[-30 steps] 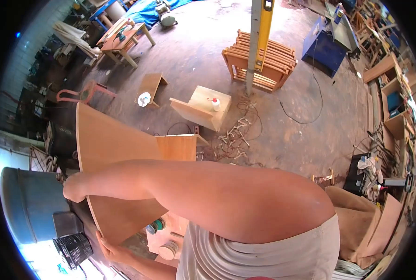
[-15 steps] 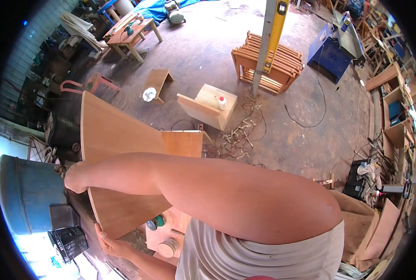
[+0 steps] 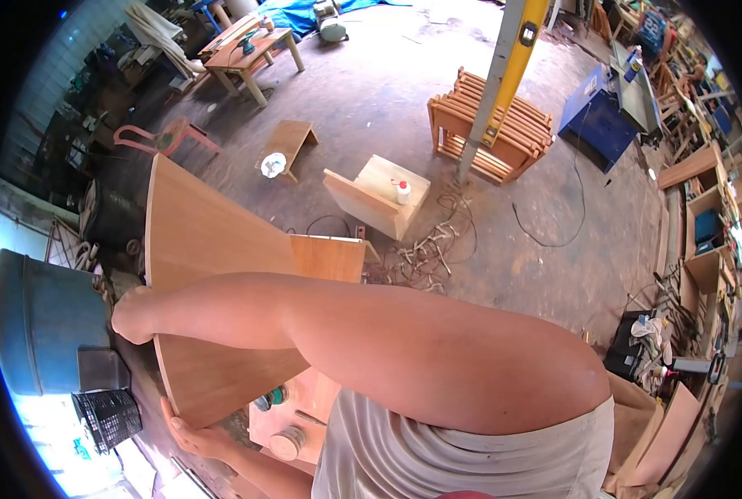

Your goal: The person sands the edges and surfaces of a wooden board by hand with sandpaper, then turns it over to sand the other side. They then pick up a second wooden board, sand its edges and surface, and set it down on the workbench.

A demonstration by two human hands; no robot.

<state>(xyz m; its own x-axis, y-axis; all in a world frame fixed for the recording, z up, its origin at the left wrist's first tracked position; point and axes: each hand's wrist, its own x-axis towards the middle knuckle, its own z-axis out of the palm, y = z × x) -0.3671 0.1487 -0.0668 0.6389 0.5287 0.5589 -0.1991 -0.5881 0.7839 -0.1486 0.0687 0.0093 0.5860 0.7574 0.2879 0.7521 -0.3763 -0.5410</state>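
A large, light-brown wooden panel [image 3: 209, 224] stretches out on the left, wide toward its left edge. My right arm reaches across it, and my right hand [image 3: 134, 316] is closed over that left edge, its fingers partly hidden. Lower down, my left hand [image 3: 195, 437] holds the panel's near corner, with fingers along the edge. Beyond the panel is a brown wooden board [image 3: 329, 256], partly covered by my arm. Below the panel, a round wooden-looking disc [image 3: 287, 443] and a green-and-dark round tool [image 3: 273, 397] rest on a pale wooden surface [image 3: 317, 391].
A blue barrel [image 3: 42, 324] and black crate [image 3: 107, 418] stand left. Ahead are a low wooden stool [image 3: 288, 145], an L-shaped wooden piece [image 3: 363, 204] bearing a white bottle [image 3: 403, 192], tangled cords and clamps [image 3: 427, 256], a post with a yellow level [image 3: 512, 71], and slatted wooden racks [image 3: 492, 125].
The view has shifted slightly, so the background sits a little to the right and lower at the top. Both hands stay on the panel, nearly where they were.
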